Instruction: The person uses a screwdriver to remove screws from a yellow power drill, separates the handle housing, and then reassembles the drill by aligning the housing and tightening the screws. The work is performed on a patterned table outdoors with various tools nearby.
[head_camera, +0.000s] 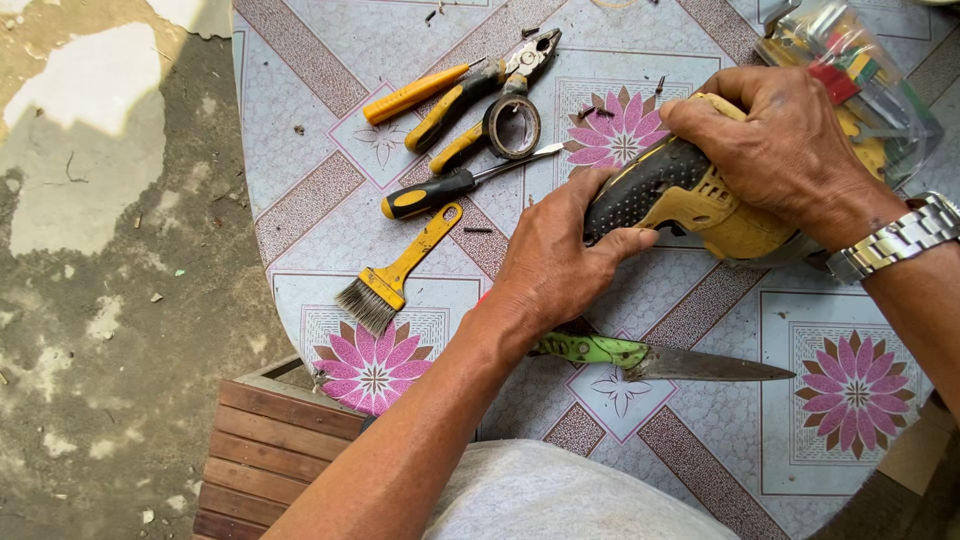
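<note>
both my hands grip the yellow power tool (690, 195) on the table (300, 150); left hand (555, 260) clamps its black handle to steady it; right hand (785, 150) wraps the body; knife (650, 360) and pliers (480, 90) lie within reach.

Only one package showed up here: a clear plastic box (868, 90) sat at the table's top right corner, just behind the right hand (790, 150). It was boxy and see-through, stuffed with yellow, red and green bits. No labels, signs or screens.
</note>
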